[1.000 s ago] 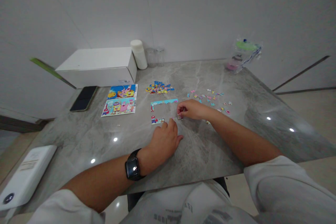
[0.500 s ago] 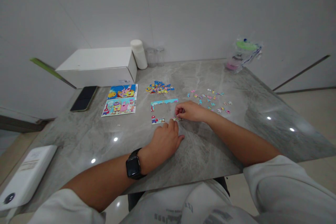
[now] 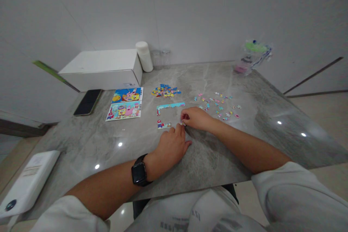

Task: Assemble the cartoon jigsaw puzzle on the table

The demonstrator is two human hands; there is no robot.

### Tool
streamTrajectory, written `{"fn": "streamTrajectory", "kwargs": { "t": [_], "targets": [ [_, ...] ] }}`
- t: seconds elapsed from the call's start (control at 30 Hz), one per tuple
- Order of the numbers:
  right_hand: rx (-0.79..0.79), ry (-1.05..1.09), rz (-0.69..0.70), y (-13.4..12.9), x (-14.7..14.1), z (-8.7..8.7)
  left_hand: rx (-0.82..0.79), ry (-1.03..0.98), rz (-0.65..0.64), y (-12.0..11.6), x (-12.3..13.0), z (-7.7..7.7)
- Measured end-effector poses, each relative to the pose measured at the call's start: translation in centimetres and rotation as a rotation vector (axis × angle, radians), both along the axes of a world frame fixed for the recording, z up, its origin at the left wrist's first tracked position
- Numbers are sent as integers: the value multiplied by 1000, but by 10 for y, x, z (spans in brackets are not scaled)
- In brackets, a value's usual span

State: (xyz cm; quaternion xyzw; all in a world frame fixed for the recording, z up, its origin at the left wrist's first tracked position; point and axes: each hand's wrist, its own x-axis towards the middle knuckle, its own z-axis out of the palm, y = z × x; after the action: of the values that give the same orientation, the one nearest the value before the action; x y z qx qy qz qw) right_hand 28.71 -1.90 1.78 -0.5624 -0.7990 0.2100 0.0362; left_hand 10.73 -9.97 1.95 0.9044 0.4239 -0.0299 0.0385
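A partial jigsaw frame lies on the grey table, with a light-blue top strip [image 3: 171, 106] and a bottom strip [image 3: 164, 125]. My left hand [image 3: 174, 145] rests flat at the bottom strip's right end, thumb apart, fingertips on small pieces. Beside those fingertips my right hand [image 3: 197, 118] is closed in a pinch; what it holds, if anything, is too small to name. Loose pieces [image 3: 220, 108] are scattered to the right. Behind the frame sits a heaped pile of pieces [image 3: 165, 91]. Two picture cards [image 3: 124, 110] lie at the left.
A black phone [image 3: 87, 102] lies left of the cards. At the back stand a white box [image 3: 100, 69], a white bottle [image 3: 144, 57] and two clear glasses [image 3: 165, 59]. A plastic bag [image 3: 251, 58] is at the back right, a white device [image 3: 29, 181] at the near left.
My right hand has shifted slightly down and left, nearer my left fingertips. My left hand has barely moved.
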Motion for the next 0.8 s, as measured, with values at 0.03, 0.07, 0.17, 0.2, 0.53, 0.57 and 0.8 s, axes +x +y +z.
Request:
{"fn": "streamTrajectory", "kwargs": {
  "t": [0.03,0.07,0.17,0.2,0.53,0.57,0.8],
  "targets": [
    [3,-15,-1,-1,-1,1,1,-2,1,0,0,-1],
    [3,-28,-2,-2,-2,1,6,-4,-3,0,0,-1],
    [2,-55,-4,-4,-4,3,24,-8,-24,1,-1,-4],
    [4,-60,-4,-4,-4,4,24,-8,-24,0,-2,-4],
    [33,-84,34,-3,-4,2,51,-12,-32,3,-2,-8],
    [36,-81,40,-2,-4,2,50,-10,-33,4,-2,-8],
    [53,-15,29,7,6,5,23,1,-26,7,-1,-4]
  ]
}}
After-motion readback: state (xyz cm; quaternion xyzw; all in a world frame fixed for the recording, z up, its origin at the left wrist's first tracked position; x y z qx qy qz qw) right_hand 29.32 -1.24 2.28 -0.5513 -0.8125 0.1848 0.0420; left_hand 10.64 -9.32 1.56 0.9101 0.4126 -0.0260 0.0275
